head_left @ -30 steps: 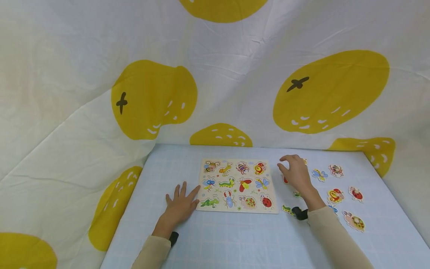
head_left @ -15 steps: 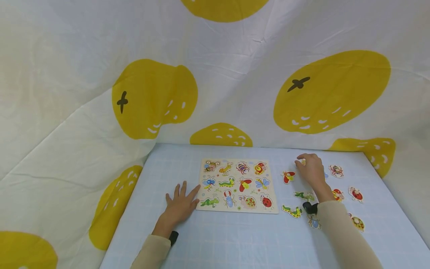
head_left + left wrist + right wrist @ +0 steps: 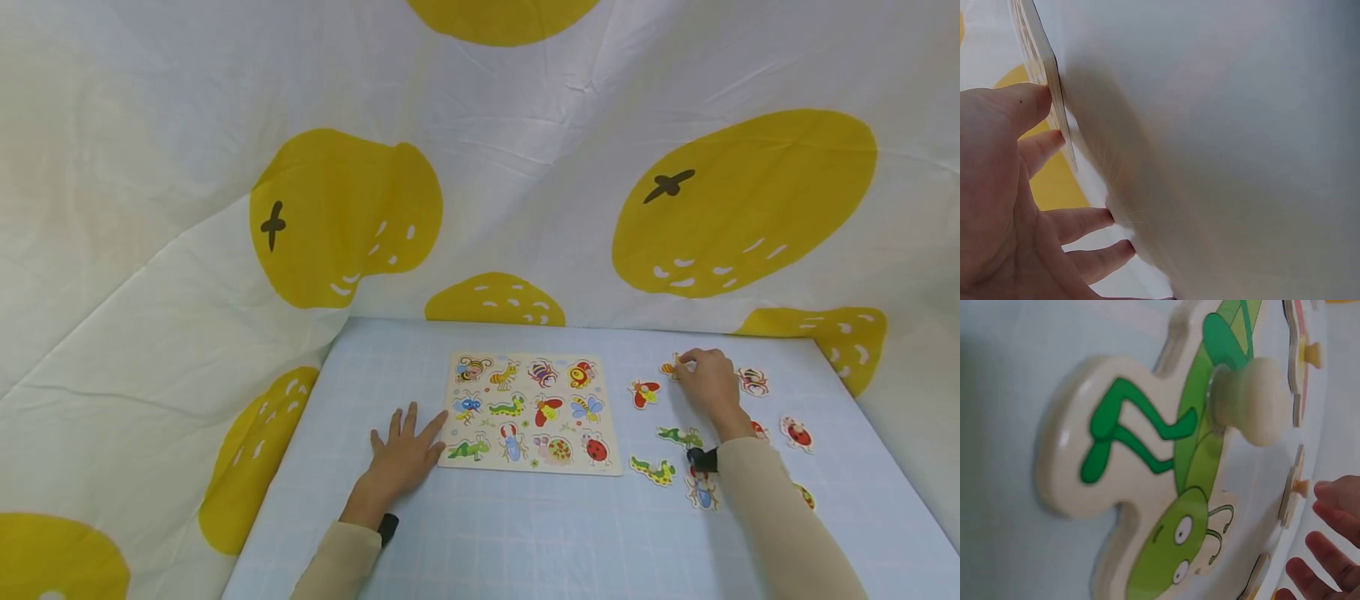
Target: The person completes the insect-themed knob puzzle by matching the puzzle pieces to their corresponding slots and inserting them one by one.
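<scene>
The left hand (image 3: 403,458) lies spread on the table, its thumb and index finger against the left edge of a wooden insect puzzle board (image 3: 531,417). In the left wrist view those fingertips touch the board's side (image 3: 1054,94). The right hand (image 3: 711,382) is over an orange-striped insect puzzle piece (image 3: 667,367), thumb and index finger close together. In the right wrist view its fingertips are just beside the wooden knob (image 3: 1301,488) of a piece seen edge-on, with a small gap. A grasshopper piece (image 3: 1200,434) with a large knob fills the foreground there.
Several loose pieces lie right of the board: a red-winged insect (image 3: 644,394), a caterpillar (image 3: 652,471), a blue beetle (image 3: 702,492), a spider (image 3: 753,382) and a ladybird (image 3: 797,433). The right forearm covers others. A fruit-print cloth (image 3: 525,208) hangs behind the table.
The right hand has moved rightward, away from the board, to the orange-striped piece, and its thumb and index finger have drawn closer together. The left hand stays in place.
</scene>
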{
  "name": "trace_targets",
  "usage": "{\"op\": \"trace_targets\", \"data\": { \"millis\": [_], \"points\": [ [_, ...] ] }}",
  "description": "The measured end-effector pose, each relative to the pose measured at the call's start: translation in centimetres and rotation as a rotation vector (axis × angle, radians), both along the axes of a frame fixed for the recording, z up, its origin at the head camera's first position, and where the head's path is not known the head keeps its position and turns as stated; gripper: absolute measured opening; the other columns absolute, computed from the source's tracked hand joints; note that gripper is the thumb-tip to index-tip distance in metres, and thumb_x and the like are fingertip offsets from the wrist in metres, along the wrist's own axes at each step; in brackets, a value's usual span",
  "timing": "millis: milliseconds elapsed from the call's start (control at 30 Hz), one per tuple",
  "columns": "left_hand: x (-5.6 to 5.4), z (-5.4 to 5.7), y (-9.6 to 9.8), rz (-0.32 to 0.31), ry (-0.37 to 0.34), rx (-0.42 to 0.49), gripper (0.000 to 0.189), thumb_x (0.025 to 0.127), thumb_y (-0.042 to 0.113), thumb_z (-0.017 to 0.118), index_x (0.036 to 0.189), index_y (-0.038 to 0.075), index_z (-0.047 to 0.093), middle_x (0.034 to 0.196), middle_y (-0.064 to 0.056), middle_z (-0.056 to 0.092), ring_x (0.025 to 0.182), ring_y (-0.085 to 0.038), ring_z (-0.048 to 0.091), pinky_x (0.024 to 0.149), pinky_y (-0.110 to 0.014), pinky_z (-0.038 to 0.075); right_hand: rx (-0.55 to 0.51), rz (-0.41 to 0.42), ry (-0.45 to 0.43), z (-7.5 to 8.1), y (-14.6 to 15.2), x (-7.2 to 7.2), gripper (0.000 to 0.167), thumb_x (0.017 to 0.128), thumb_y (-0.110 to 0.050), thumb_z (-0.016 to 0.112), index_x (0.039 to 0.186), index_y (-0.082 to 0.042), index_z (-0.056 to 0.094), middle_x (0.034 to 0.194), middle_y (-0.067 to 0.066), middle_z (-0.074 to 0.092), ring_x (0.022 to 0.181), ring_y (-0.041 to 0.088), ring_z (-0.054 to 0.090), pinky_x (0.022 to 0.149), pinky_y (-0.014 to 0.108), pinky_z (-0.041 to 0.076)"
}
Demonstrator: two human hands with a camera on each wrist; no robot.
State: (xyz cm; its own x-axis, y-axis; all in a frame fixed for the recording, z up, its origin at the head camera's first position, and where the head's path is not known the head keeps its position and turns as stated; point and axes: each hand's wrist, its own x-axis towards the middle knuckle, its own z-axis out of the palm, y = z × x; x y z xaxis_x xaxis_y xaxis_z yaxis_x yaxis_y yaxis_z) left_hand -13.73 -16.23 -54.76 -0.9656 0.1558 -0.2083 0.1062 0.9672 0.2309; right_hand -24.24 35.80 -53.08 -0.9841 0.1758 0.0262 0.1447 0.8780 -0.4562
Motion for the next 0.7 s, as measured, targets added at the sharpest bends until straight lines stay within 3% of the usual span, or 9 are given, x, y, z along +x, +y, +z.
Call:
{"op": "trace_targets", "data": {
  "millis": [200, 700],
  "points": [
    [-0.05, -0.08, -0.01, 0.001, -0.004, -0.005, 0.057, 0.104, 0.045, 0.050, 0.157, 0.032, 0.035, 0.163, -0.023, 0.016, 0.147, -0.050, 0.009, 0.103, -0.081, 0.010, 0.016, -0.007, -0.039, -0.72, 0.05, -0.34, 0.029, 0.097, -0.017, 0.062, 0.116, 0.005, 0.065, 0.116, 0.030, 0.050, 0.107, 0.048, 0.045, 0.092, 0.067, 0.039],
    [-0.15, -0.40, -0.22, -0.009, 0.005, 0.006, 0.056, 0.104, 0.045, 0.049, 0.157, 0.032, 0.035, 0.163, -0.024, 0.016, 0.147, -0.051, 0.008, 0.102, -0.082, 0.009, 0.017, -0.005, -0.069, -0.18, -0.49, -0.44, 0.029, 0.098, -0.017, 0.063, 0.118, 0.004, 0.065, 0.115, 0.030, 0.050, 0.103, 0.046, 0.045, 0.090, 0.065, 0.042]
  ]
}}
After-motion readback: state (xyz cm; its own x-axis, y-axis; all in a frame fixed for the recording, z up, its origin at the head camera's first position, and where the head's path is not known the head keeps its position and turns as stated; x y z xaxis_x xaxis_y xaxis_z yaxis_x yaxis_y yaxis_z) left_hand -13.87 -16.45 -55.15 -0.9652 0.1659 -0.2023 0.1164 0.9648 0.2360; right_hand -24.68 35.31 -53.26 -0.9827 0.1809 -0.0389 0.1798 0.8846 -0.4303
